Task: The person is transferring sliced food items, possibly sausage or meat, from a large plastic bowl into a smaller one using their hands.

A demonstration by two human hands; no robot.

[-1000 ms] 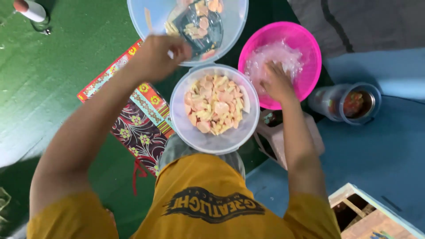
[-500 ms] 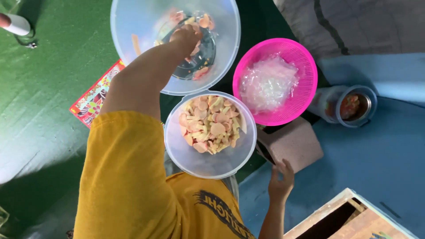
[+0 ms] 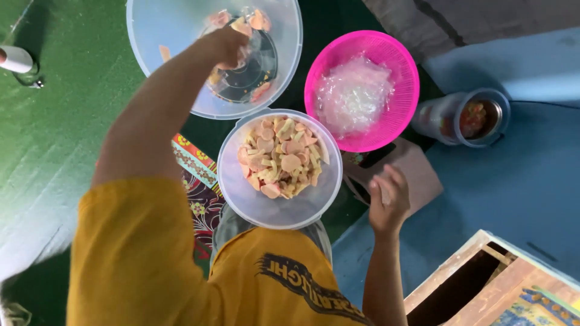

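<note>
Green matting [image 3: 54, 139] covers the floor on the left; blue sheeting [image 3: 519, 181] covers it on the right, with a patterned cloth [image 3: 199, 181] showing between them.

Item 1: large clear plastic basin [image 3: 163, 36], far centre. Holds a few pink and pale chips and a dark object at its bottom.

Item 2: left hand [image 3: 226, 45], reaching into the large basin from the near left. Fingers curled downward over the contents; whether they pinch anything cannot be told.

Item 3: smaller clear bowl [image 3: 254, 205], near centre, just beside the large basin. Filled with a heap of pink, orange and yellowish chips [image 3: 281, 158].

Item 4: pink perforated basket [image 3: 405, 66], far right of the bowl, rim close to it. Contains a pile of clear plastic wrappers [image 3: 353, 93].

Item 5: right hand [image 3: 388, 202], near right of the bowl, apart from it. Fingers loosely bent and slightly spread, holding nothing, over a brownish flat object [image 3: 417, 175].

Item 6: clear jar [image 3: 465, 118] with reddish contents, on the blue sheeting right of the basket.

Item 7: wooden box [image 3: 483, 284], near right corner, open top.

Item 8: white cylindrical object [image 3: 15, 59], far left edge on the green matting.

Item 9: yellow shirt [image 3: 139, 259], foreground.
</note>
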